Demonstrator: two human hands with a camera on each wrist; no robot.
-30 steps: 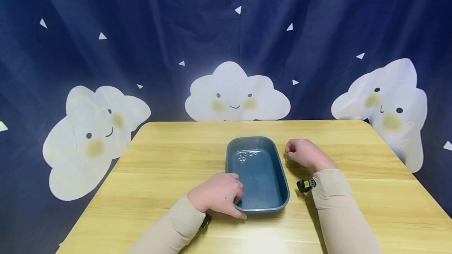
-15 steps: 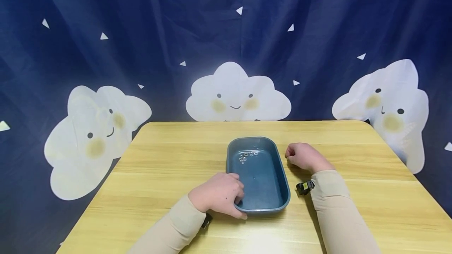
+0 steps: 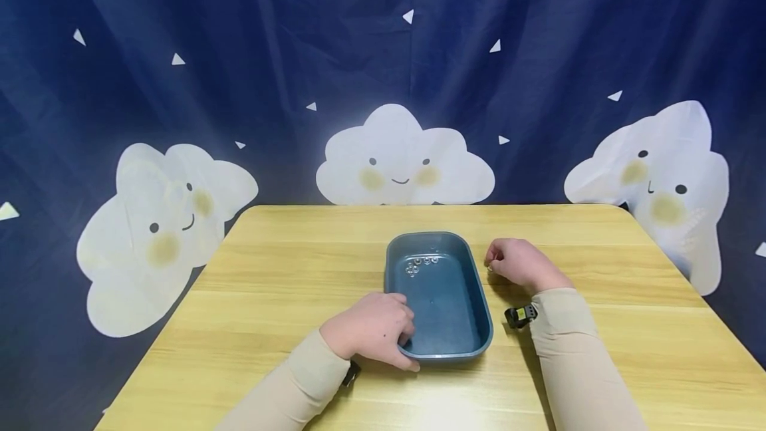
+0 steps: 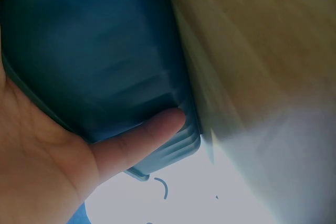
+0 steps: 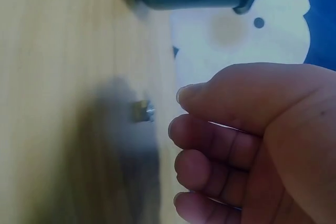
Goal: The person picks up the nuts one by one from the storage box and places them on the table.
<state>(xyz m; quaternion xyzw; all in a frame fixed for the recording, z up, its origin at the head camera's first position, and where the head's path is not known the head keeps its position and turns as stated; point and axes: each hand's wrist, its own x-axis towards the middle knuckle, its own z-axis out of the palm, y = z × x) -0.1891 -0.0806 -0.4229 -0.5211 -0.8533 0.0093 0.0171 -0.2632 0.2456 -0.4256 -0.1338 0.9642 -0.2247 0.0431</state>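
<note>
A blue plastic tray (image 3: 439, 311) stands on the wooden table, several small shiny metal nuts (image 3: 413, 268) lying at its far left inside. My left hand (image 3: 374, 328) grips the tray's near left corner, fingers over the rim. In the left wrist view its thumb (image 4: 142, 142) presses along the outer wall. Beyond the tray's right side, my right hand (image 3: 523, 263) is low over the table with fingers bent. The right wrist view shows one small metal nut (image 5: 143, 111) on the table, a short gap from the thumb and fingertips, which hold nothing.
The light wooden table (image 3: 287, 265) reaches back to a dark blue curtain (image 3: 359, 38) printed with white clouds. A small black device (image 3: 520, 316) is worn at the right wrist, under the beige sleeve (image 3: 574, 351).
My right hand dips slightly toward the table, then lifts a little; a small shiny nut now shows under its fingertips. My left hand and the tray stay in place.
</note>
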